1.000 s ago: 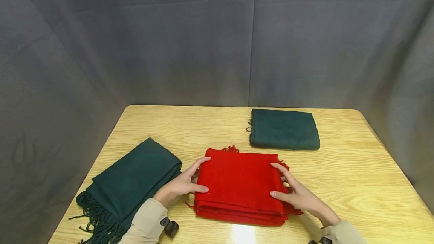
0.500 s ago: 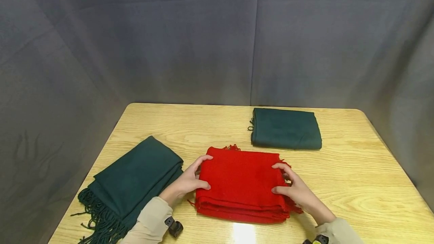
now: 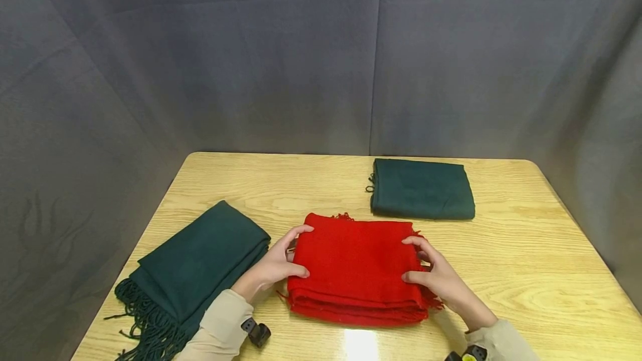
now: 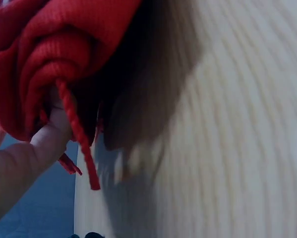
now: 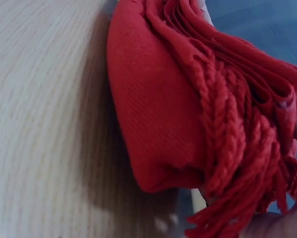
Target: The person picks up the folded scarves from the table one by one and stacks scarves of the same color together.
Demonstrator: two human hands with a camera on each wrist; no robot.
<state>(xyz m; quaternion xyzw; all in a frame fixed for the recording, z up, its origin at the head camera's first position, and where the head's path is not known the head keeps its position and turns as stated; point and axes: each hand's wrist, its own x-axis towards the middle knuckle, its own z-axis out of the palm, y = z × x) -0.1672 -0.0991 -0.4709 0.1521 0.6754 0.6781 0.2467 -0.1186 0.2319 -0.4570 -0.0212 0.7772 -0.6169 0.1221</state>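
A red fringed scarf (image 3: 358,255), folded into a thick rectangle, is in the middle of the head view. My left hand (image 3: 273,265) grips its left end, thumb and a finger on the top and other fingers tucked beneath. On the other end my right hand (image 3: 438,277) holds it the same way, beside the tasselled edge. In the left wrist view, fingers reach under the rolled red fold (image 4: 59,54), with a dark shadow on the table below. Braided tassels (image 5: 232,129) hang over part of the hand in the right wrist view.
A dark green folded scarf (image 3: 200,261) with long fringe lies at an angle on the left of the wooden table (image 3: 541,249). Another green folded scarf (image 3: 423,189) lies at the back, right of centre. Grey cloth (image 3: 301,71) hangs behind and at both sides.
Both hands keep their grip on the red scarf. It has shifted very slightly away from me, and the right-hand fingers have curled in a little. The green scarves stay in place.
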